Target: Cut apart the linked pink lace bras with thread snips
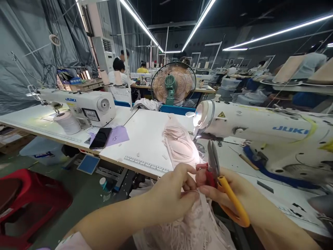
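At table edge, left hand point(169, 196) pinches pale pink lace fabric point(192, 225) taut, fingers pressed together, while right hand point(229, 192) grips thread snips point(213, 163), blades up, apparently clear of cloth.

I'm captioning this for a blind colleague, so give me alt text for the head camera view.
Two bare hands pinch pale pink lace fabric at a white table's edge; the right hand also holds yellow-handled scissors, the left hand grips the fabric. A white sewing machine stands behind.
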Motion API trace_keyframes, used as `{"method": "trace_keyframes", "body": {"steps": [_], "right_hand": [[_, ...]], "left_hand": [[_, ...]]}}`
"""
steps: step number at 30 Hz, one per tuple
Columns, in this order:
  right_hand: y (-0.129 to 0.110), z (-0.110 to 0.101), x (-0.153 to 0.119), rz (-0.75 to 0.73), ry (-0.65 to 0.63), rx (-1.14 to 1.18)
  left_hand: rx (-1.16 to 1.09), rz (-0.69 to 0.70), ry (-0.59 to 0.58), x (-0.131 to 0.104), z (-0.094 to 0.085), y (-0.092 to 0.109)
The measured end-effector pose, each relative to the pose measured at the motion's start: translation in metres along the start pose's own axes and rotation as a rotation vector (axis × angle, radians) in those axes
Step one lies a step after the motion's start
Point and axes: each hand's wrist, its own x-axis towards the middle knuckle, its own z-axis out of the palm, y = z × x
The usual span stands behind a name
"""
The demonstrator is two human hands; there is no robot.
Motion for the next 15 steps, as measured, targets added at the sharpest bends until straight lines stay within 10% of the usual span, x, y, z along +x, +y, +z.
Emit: {"method": "trace_keyframes", "body": {"steps": [15], "right_hand": [[0.031,0.034,-0.004,0.069,0.236,-0.059]], "left_hand": [[0.028,-0.274,0.245,-0.015,0.014,-0.021]]}}
